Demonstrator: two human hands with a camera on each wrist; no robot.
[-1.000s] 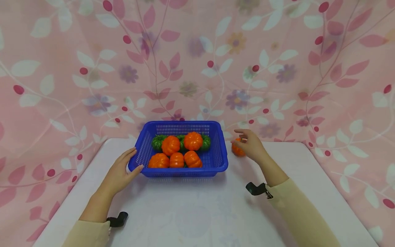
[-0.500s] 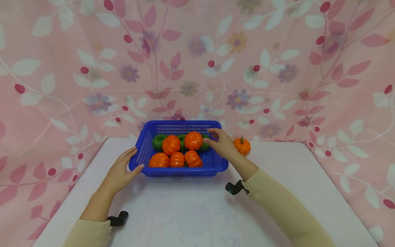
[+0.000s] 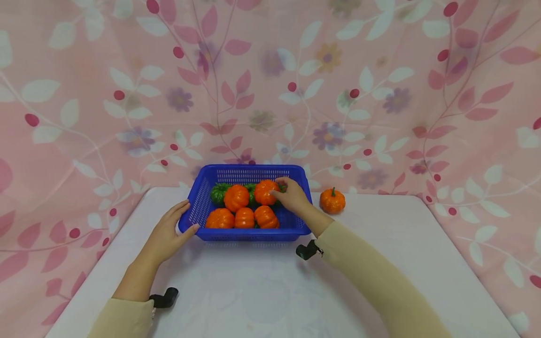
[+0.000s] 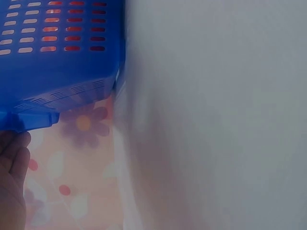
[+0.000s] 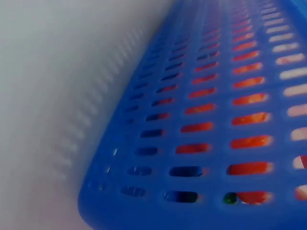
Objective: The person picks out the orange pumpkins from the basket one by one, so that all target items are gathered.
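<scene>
A blue plastic basket (image 3: 249, 234) holds orange mini pumpkins and green ones. My left hand (image 3: 165, 237) rests at its left front corner, fingers straight along the side and thumb spread toward the front rim. In the left wrist view, fingertips (image 4: 20, 139) meet the rim. My right hand (image 3: 292, 196) reaches over the basket's right side. Its thumb overlaps the front of the back-right orange pumpkin (image 3: 265, 192), and its fingers are bent near that pumpkin's upper right. Part of a green pumpkin shows between thumb and fingers; I cannot tell whether they grip the orange one.
Another orange pumpkin (image 3: 332, 202) with a green stem stands on the white table (image 3: 262, 286), right of the basket. Inside, several orange pumpkins (image 3: 244, 218) line the front, with green ones (image 3: 219, 193) at the back. A floral pink curtain (image 3: 262, 94) hangs behind the table.
My right hand has left the orange pumpkin standing on the table and moved left over the basket, reaching the back-right orange pumpkin. My left hand stays at the basket's corner.
</scene>
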